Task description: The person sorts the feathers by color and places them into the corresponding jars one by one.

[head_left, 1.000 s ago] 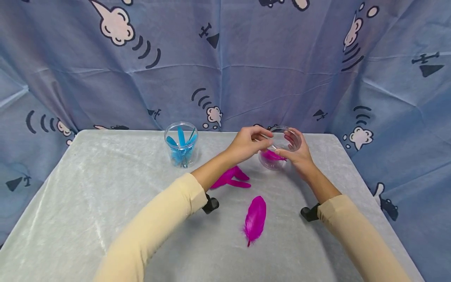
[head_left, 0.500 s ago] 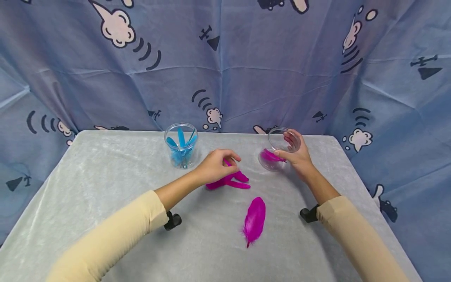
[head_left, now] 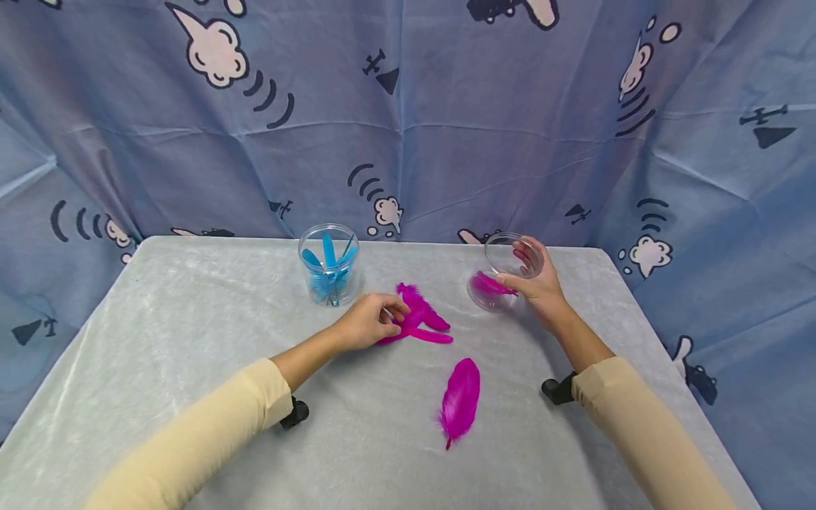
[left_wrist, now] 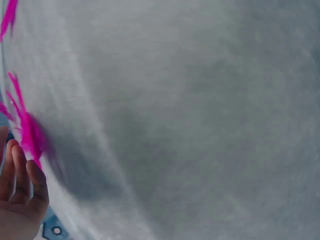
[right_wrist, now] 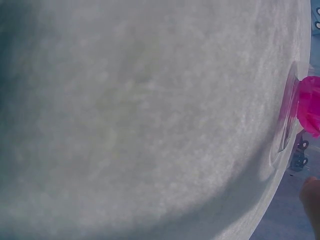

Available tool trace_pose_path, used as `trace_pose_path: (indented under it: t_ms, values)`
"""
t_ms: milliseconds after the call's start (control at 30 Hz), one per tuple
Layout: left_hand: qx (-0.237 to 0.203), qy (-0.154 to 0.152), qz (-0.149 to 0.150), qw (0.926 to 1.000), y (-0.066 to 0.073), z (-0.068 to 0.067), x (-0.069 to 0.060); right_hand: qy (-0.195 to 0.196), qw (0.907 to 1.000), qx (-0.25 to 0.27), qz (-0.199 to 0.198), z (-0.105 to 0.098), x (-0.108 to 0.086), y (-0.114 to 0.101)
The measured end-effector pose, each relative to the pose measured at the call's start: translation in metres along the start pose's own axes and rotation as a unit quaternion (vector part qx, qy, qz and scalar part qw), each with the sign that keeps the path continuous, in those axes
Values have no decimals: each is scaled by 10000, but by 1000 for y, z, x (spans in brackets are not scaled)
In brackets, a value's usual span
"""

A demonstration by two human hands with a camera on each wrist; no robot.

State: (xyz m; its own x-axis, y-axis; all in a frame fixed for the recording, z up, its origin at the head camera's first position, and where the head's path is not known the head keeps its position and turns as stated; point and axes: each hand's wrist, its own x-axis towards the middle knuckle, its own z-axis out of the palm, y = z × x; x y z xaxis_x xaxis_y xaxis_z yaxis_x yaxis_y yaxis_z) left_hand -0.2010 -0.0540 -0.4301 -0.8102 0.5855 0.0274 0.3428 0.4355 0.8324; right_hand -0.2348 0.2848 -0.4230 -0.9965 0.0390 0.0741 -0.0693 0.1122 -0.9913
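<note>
My right hand [head_left: 542,280] grips the side of a clear plastic cup [head_left: 513,255] near the table's far right. A magenta feather [head_left: 491,283] lies low inside this cup. My left hand [head_left: 372,322] is at the left edge of a loose group of magenta feathers [head_left: 417,312], its thumb and fingers apart and partly covering them. In the left wrist view, the fingers [left_wrist: 20,172] reach beside a magenta feather [left_wrist: 31,135]. A single magenta feather [head_left: 461,400] lies nearer the front. The right wrist view catches magenta feather [right_wrist: 310,107] at its right edge.
A second clear plastic cup [head_left: 316,280], upright at the back left, holds several blue feathers [head_left: 328,251]. Pale cloth covers the table [head_left: 191,340]. A blue patterned curtain [head_left: 446,156] hangs right behind the table's far edge.
My left hand has left the right-hand cup, moving left and towards me to the magenta feathers. My right hand keeps its grip on the cup, nearly still.
</note>
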Motion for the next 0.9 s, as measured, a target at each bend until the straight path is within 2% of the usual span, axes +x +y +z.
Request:
trace_pose_path:
  t_ms: [233,400,900]
  values:
    - [86,82,-84,9999,-12,7,1,10,10000,-47,8,0,0,0]
    - [94,112,-16,9999,-17,10,3,-4,10000,0,-58,0,0,2]
    - [479,138,-53,9987,-17,13,6,25,10000,-28,-55,0,-1,2]
